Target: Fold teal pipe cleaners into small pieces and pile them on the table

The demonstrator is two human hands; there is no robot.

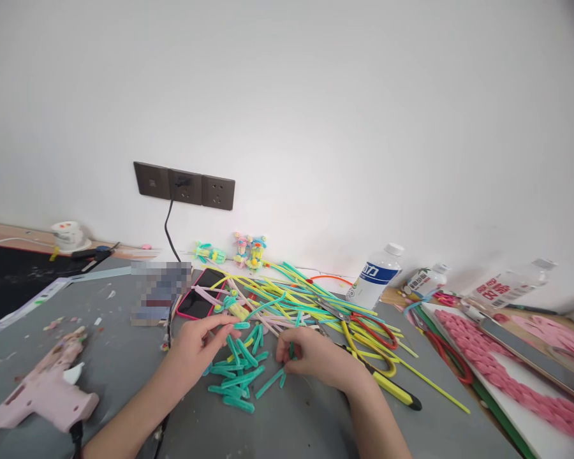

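Note:
Between the thumb and index finger of my left hand (201,344) is a short folded teal pipe cleaner piece (242,326). My right hand (313,358) is closed around another teal pipe cleaner (298,319), whose top end sticks up above the fingers. Below and between both hands lies a loose pile of short bent teal pipe cleaner pieces (239,376). One straight teal piece (270,384) rests just under my right fingertips. Beyond the hands spread long yellow, teal and pale pink pipe cleaners (287,296), with a small yellow-and-teal figure (236,307) near my left fingers.
Scissors with red and yellow handles (373,331) and a yellow-handled tool (395,389) lie right. A bottle (374,280) stands behind. At left are a pink glue gun (48,389) and a phone (201,294). Small figures (249,250) line the wall; a braided pink piece (511,376) lies far right.

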